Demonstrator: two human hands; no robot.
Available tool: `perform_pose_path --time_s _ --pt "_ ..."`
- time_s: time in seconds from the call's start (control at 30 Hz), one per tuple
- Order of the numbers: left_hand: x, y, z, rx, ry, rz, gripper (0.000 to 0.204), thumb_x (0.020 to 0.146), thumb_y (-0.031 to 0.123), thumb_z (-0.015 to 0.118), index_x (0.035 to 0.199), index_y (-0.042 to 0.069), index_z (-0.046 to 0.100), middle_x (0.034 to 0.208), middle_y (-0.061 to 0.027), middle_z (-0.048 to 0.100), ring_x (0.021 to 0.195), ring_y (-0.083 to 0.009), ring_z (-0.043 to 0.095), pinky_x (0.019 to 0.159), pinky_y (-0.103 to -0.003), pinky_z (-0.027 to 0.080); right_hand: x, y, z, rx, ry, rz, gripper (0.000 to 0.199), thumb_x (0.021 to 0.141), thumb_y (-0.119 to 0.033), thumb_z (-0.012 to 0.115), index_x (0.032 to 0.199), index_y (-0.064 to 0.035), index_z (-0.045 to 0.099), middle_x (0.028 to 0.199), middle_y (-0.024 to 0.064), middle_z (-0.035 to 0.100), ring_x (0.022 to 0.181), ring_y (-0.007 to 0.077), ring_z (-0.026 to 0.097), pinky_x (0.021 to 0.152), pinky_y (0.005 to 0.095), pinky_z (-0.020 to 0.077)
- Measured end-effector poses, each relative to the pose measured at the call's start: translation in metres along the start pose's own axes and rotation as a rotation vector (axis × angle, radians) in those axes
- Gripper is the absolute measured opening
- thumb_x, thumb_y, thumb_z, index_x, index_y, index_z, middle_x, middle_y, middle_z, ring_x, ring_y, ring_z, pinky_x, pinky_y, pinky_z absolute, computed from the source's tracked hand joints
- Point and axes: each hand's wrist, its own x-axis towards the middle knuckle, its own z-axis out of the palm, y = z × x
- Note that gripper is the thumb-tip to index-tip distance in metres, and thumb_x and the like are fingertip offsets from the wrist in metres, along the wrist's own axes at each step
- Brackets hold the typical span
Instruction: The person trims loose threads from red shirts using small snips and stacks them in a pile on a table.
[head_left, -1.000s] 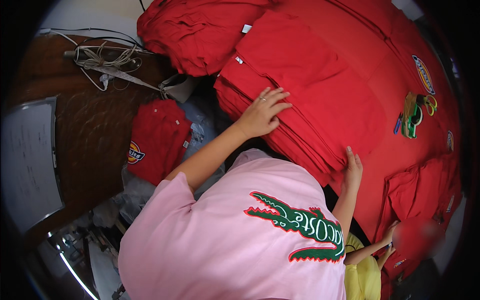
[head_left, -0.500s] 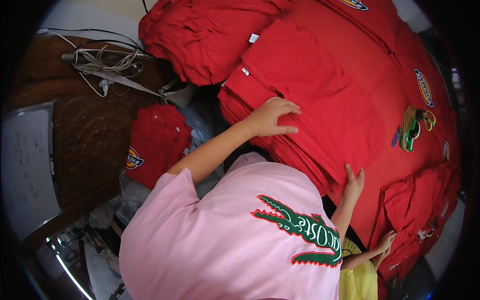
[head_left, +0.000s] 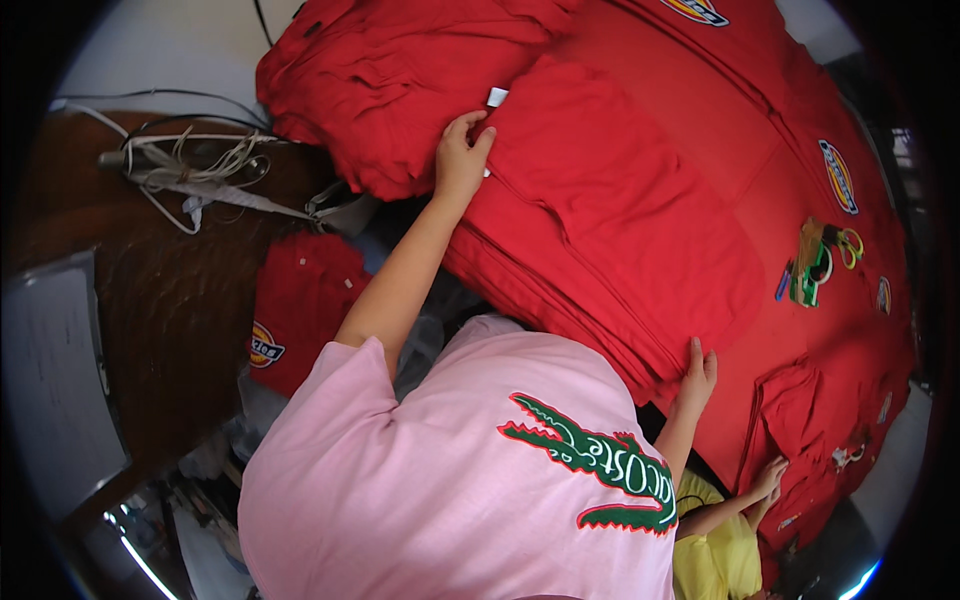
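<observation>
Solid red garment stack (head_left: 620,220), pink shirt (head_left: 410,480) beside it.
I see a red-edged green crocodile (head_left: 598,455) on that shirt; left of the stack, brown wood panel (head_left: 170,320); right of it, yellow-handled scissors (head_left: 847,243).

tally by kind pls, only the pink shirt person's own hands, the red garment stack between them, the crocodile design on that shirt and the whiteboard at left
Own hands, left hand and right hand: 2
Red garment stack: 1
Green crocodile design: 1
Whiteboard: 1
Total: 5
</observation>
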Motion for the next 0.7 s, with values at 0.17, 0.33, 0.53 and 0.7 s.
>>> perform_pose_path --time_s 0.17,0.33,0.53,0.7 --pt "0.017 -0.012 -0.002 0.110 -0.094 0.037 0.059 0.087 0.030 0.086 0.134 0.002 0.063 0.119 -0.0173 0.071 0.112 -0.0282 0.068 0.097 -0.039 0.053 -0.003 -0.026 0.015 0.151 -0.193 -0.008 0.051 0.098 -0.013 0.074 0.140 0.0090 0.054 0.131 0.0156 0.066 0.124 0.0219 0.063 0.109 0.0350 0.0470" --pt "0.009 0.075 0.005 0.478 -0.169 0.524 0.056 0.083 0.019 0.084 0.132 0.005 0.061 0.127 -0.0145 0.065 0.123 -0.0354 0.059 0.108 -0.050 0.045 0.001 -0.085 0.004 0.428 -0.232 -0.009 0.052 0.096 -0.004 0.073 0.141 0.0098 0.051 0.129 0.0166 0.067 0.123 0.0241 0.064 0.110 0.0353 0.0480" --pt "-0.130 0.164 0.079 0.220 -1.064 0.694 0.095 0.078 0.042 0.087 0.158 0.013 0.044 0.164 -0.0189 0.040 0.153 -0.0376 0.036 0.126 -0.053 0.029 0.005 -0.085 -0.019 0.314 -0.198 0.047 0.040 0.099 -0.020 0.073 0.130 0.0036 0.063 0.111 0.0062 0.070 0.101 0.0168 0.068 0.090 0.0294 0.0537" --pt "-0.212 0.160 0.144 0.519 -1.074 0.946 0.088 0.087 0.040 0.079 0.162 0.017 0.039 0.169 -0.0164 0.032 0.154 -0.0357 0.034 0.125 -0.054 0.030 0.019 -0.016 -0.057 -0.115 0.178 -0.038 0.039 0.099 -0.034 0.075 0.117 0.0001 0.070 0.100 0.0030 0.069 0.084 0.0128 0.067 0.072 0.0268 0.0528"
